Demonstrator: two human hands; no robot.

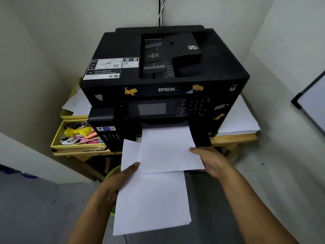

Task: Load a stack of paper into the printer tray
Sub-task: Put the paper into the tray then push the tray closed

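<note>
A: Start at the left. What's beside the machine?

B: Two shallow yellow trays stacked on the light wooden table; the lower one holds pens and bright clutter, the upper one loose white sheets. Then the big black Epson printer with cat stickers on its front. One printer, one table.

A: And the paper?

B: Two lots in play. A loose stack of white paper sits low in the middle, its long axis running from the person toward the printer, tipped slightly left. Over its far end lies a second batch of white sheets that reaches into the dark slot under the control panel.

A: The hands?

B: The left hand grasps the left edge of the near stack, thumb on top, fingers hidden beneath. The right hand holds the right edge of the upper sheets, thumb pressed on top. Both are closed on paper, neither released.

A: So which way does the load go?

B: Straight ahead and slightly up from the hands, lengthwise. The right hand is nearer the opening. I'd judge the stack needs squaring to the slot first. The tray itself I can't make out under the paper.

A: Farther right?

B: One more heap of white paper on the table, and a black-framed whiteboard on the wall.
</note>
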